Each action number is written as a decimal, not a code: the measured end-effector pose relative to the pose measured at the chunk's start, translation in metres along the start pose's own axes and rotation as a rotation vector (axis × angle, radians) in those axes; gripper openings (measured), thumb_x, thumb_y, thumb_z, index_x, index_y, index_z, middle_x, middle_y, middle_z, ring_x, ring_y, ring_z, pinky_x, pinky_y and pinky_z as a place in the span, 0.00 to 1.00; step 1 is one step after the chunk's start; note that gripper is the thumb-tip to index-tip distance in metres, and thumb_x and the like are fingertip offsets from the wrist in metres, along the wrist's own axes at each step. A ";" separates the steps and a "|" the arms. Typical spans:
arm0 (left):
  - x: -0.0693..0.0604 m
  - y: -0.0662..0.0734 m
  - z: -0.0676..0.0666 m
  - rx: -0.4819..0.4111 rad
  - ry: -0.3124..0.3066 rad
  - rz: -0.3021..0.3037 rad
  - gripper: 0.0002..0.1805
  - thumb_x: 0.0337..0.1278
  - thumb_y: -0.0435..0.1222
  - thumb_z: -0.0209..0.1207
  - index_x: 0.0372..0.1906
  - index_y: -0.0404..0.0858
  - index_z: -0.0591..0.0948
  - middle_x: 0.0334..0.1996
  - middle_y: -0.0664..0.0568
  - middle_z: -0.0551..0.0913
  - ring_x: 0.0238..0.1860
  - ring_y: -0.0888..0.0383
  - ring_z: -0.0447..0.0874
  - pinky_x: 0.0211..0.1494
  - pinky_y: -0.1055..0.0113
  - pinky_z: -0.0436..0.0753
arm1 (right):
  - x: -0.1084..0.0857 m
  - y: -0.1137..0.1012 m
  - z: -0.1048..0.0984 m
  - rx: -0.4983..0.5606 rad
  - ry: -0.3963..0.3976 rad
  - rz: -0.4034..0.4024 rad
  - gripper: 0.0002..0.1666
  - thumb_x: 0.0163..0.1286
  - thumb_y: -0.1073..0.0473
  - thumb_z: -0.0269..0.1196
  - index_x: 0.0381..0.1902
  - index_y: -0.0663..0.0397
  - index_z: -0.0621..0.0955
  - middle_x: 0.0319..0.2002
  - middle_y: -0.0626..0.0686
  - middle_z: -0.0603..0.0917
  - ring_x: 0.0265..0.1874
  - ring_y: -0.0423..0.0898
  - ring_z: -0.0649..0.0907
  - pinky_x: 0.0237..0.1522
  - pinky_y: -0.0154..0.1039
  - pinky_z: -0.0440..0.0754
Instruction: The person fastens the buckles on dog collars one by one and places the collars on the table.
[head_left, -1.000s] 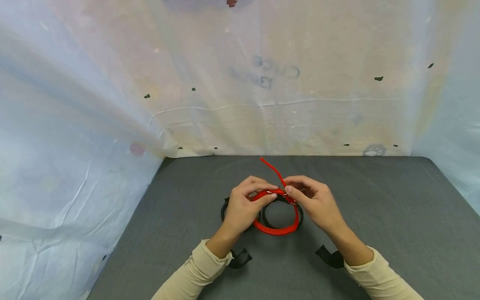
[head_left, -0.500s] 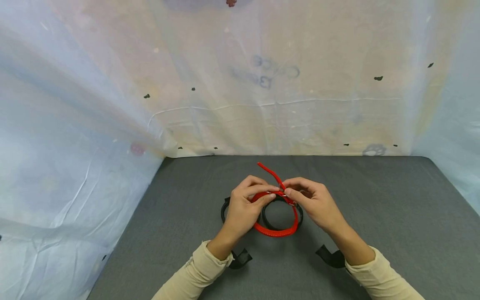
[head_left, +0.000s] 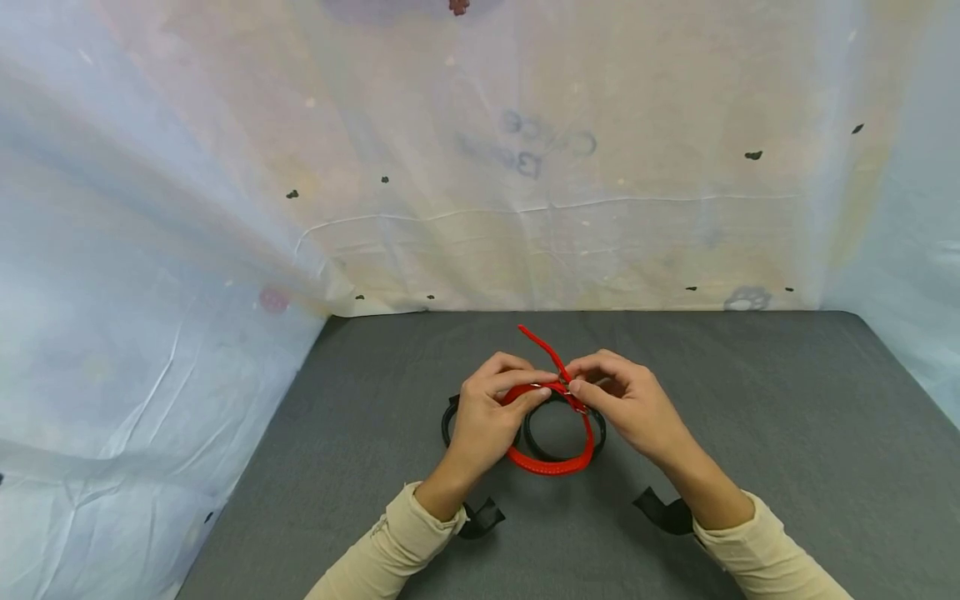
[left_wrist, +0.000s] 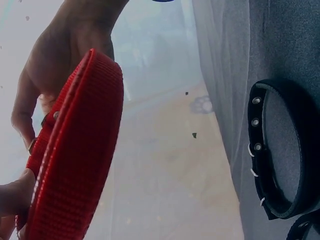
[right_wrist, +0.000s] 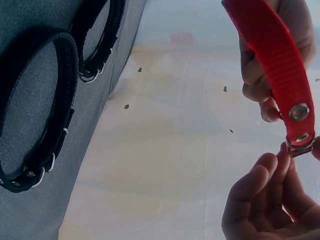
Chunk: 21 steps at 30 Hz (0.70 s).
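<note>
A red dog collar [head_left: 550,468], buckled into a ring with its loose end [head_left: 542,343] sticking up and away, is held above the table by both hands. My left hand [head_left: 483,412] pinches the band between thumb and fingers, left of the metal buckle [right_wrist: 301,146]. On the right of the buckle, my right hand [head_left: 628,404] pinches the collar between thumb and index finger. Metal eyelets show on the red band in the right wrist view. Below lie two black collars, a right one [left_wrist: 306,145] and a left one [head_left: 447,423], partly hidden by my left hand.
Grey cloth covers the table [head_left: 360,467]. A pale stained sheet [head_left: 525,167] hangs behind and at the sides. Black strap ends [head_left: 482,518] hang by each wrist.
The loose end of the red collar has dropped slightly, and its ring has tilted a little. Both hands keep their pinch, almost in place.
</note>
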<state>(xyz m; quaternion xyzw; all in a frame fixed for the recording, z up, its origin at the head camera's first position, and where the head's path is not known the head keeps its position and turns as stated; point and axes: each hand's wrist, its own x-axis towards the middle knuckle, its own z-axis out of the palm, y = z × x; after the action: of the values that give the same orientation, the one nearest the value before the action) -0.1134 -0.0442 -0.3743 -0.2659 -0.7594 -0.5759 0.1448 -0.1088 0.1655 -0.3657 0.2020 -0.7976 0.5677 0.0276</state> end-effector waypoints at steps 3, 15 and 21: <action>0.000 0.000 0.000 0.001 -0.001 0.009 0.09 0.56 0.31 0.68 0.43 0.40 0.90 0.41 0.50 0.81 0.42 0.58 0.80 0.41 0.69 0.84 | 0.000 0.000 0.000 0.009 -0.005 0.006 0.08 0.75 0.57 0.60 0.48 0.47 0.82 0.42 0.51 0.83 0.33 0.45 0.85 0.38 0.41 0.84; 0.000 0.001 0.000 0.013 0.013 0.059 0.07 0.57 0.31 0.68 0.41 0.38 0.90 0.40 0.49 0.81 0.41 0.58 0.79 0.39 0.70 0.83 | 0.002 0.001 -0.002 0.020 -0.014 0.013 0.05 0.72 0.57 0.63 0.44 0.46 0.83 0.40 0.50 0.83 0.35 0.45 0.84 0.36 0.40 0.83; 0.000 0.001 -0.001 0.011 0.005 -0.011 0.11 0.58 0.35 0.69 0.46 0.40 0.86 0.42 0.48 0.82 0.40 0.58 0.80 0.38 0.70 0.83 | 0.002 0.000 -0.002 0.027 -0.020 0.026 0.06 0.73 0.58 0.62 0.45 0.49 0.82 0.41 0.52 0.83 0.34 0.46 0.85 0.37 0.42 0.84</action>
<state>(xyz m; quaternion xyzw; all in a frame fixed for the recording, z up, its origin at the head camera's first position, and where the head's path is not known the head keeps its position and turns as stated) -0.1127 -0.0449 -0.3727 -0.2596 -0.7636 -0.5731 0.1451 -0.1107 0.1667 -0.3650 0.1977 -0.7925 0.5768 0.0093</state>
